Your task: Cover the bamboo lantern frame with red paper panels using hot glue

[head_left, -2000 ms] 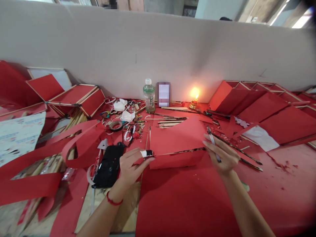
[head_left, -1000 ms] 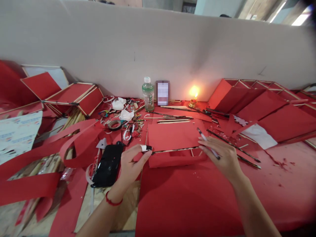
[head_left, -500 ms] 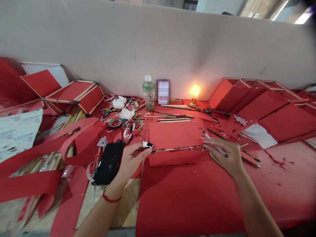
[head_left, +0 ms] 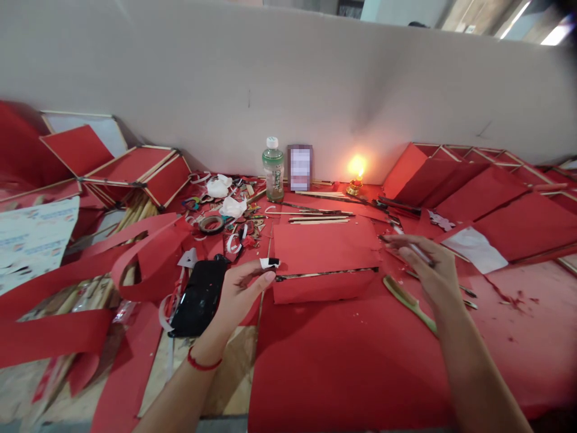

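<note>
A red paper piece (head_left: pixel 327 246) lies in front of me, its upper panel flat and a lower strip (head_left: pixel 324 290) along the near side. A thin dark-and-pale stick (head_left: pixel 331 273) runs along the fold between them. My left hand (head_left: pixel 246 288) pinches the left edge of the piece at the stick's end; white and black tape wraps one fingertip. To the right, my right hand (head_left: pixel 421 261) is closed around a slim pen-like tool (head_left: pixel 419 252). Its fingertips are at a dark stick end; whether they grip it I cannot tell. Below lies a green comb-like tool (head_left: pixel 408 299).
A lit flame burns on a small brass lamp (head_left: pixel 355 185) at the back. Beside it stand a phone (head_left: pixel 300 168) and a bottle (head_left: pixel 273 171). Red paper frames (head_left: pixel 487 198) stand right; a black pouch (head_left: pixel 198 300), tape roll (head_left: pixel 211 225) and scraps lie left.
My right hand has left the right end of the stick on the paper and moved right and slightly up with the pen-like tool, uncovering the green tool. My left hand has stayed.
</note>
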